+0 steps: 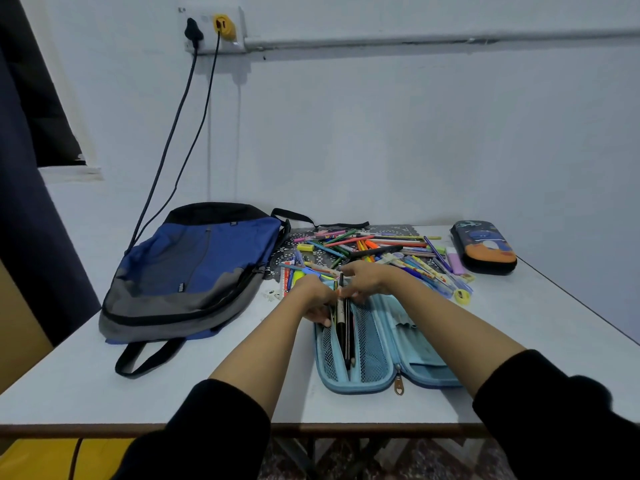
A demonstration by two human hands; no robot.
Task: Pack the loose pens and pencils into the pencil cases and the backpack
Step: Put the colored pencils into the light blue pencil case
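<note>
A light blue pencil case (pixel 375 355) lies open on the table in front of me, with mesh pockets and a few dark pens (pixel 344 334) inside its left half. My left hand (pixel 317 297) grips the case's far left rim. My right hand (pixel 363 280) pinches the top of a dark pen standing in the case. A heap of loose coloured pens and pencils (pixel 374 252) lies just beyond both hands. The blue and grey backpack (pixel 194 271) lies flat at the left. A second, dark pencil case (pixel 485 251) sits zipped at the far right.
A white table (pixel 104 382) stands against the wall. Two cables (pixel 180 133) hang from a wall socket down behind the backpack. A dark patterned mat (pixel 277 259) lies under the pen heap. A yellow sharpener (pixel 462 296) and a purple eraser (pixel 455 261) lie right of the heap.
</note>
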